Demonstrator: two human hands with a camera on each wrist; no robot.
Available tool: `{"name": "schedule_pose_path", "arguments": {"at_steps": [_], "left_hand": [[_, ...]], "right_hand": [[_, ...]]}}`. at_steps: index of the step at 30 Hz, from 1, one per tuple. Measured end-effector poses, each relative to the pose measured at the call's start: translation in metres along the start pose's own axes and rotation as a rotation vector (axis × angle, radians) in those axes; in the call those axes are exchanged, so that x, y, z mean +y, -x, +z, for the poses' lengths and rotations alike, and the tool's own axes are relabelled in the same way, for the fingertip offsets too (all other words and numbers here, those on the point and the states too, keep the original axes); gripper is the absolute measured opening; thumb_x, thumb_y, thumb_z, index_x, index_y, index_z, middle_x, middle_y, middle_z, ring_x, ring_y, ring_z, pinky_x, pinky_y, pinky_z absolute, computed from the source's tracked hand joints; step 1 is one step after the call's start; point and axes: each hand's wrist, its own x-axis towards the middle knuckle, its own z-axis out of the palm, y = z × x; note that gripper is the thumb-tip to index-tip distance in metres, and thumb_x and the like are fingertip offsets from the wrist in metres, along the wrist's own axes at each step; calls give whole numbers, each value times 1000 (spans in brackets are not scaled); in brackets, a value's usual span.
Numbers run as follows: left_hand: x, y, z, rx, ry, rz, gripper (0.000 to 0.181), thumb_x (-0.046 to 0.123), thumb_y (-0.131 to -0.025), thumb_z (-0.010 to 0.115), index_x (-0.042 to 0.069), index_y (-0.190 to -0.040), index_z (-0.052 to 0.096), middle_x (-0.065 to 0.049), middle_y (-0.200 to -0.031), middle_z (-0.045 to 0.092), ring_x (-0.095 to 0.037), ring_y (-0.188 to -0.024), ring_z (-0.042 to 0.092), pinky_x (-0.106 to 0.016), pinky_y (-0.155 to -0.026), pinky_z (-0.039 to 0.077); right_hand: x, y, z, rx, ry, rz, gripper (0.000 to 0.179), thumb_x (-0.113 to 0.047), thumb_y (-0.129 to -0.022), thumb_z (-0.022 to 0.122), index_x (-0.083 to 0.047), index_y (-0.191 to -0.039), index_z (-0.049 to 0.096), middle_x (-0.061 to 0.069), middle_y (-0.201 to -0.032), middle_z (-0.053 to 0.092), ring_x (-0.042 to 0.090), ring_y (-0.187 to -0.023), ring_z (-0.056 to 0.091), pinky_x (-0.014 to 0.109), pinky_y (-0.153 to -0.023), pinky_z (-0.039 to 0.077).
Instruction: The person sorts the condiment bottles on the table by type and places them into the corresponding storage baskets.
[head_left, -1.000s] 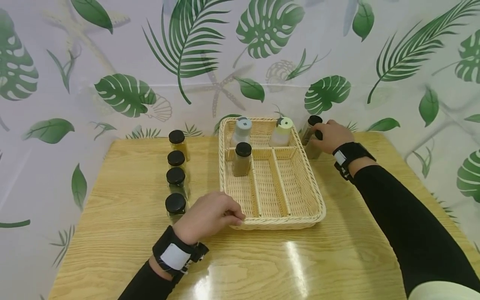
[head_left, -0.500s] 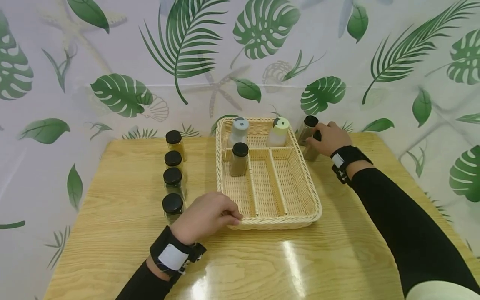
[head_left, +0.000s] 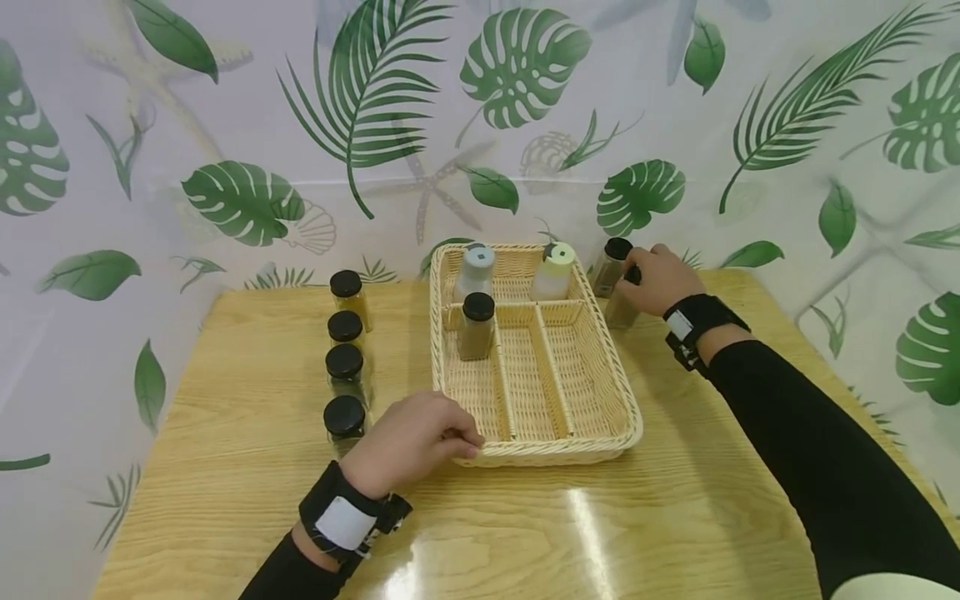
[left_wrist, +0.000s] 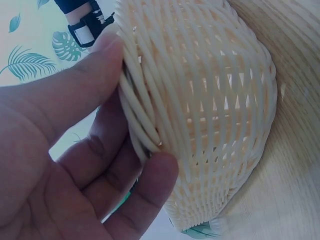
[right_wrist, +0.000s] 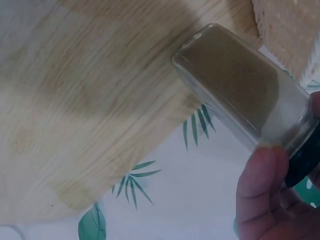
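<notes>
My left hand [head_left: 412, 437] grips the rim of a woven basket [head_left: 517, 450] at its front left corner; in the left wrist view, thumb and fingers pinch the wicker edge [left_wrist: 145, 100]. Right of the basket, my right hand [head_left: 662, 282] holds a glass spice jar [right_wrist: 240, 80] by its black lid [right_wrist: 305, 155]. Brownish powder fills much of this jar. Just behind it stands another black-lidded jar [head_left: 609, 271]. Inside the basket, a jar of brownish powder [head_left: 476, 329] stands in the left front compartment. Two bottles, one blue-capped [head_left: 476, 271] and one yellow-green-capped [head_left: 553, 273], occupy the back compartment.
Several black-lidded jars [head_left: 345, 367] form a row on the wooden table [head_left: 247, 467], left of the basket. Dividers [head_left: 551, 367] split the basket's front part into three compartments. A leaf-printed cloth [head_left: 420, 108] hangs behind the table.
The head view has shifted slightly. Both hands keep their holds, and the jars and basket show no clear movement on the table.
</notes>
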Motion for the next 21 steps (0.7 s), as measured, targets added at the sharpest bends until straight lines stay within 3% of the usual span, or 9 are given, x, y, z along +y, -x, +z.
{"name": "schedule_pose_path", "arguments": {"at_steps": [21], "left_hand": [[-1,0,1,-10,17,-11,6,28,-82,73,29,-76,71,24,-76,61,2,-69,54,-24,-61,47]], "right_hand": [[-33,36,-43,120,33,-113,26,-32,-90,54,-11,-105,60,16,-102,51,30,-71,51,46,-61,45]]}}
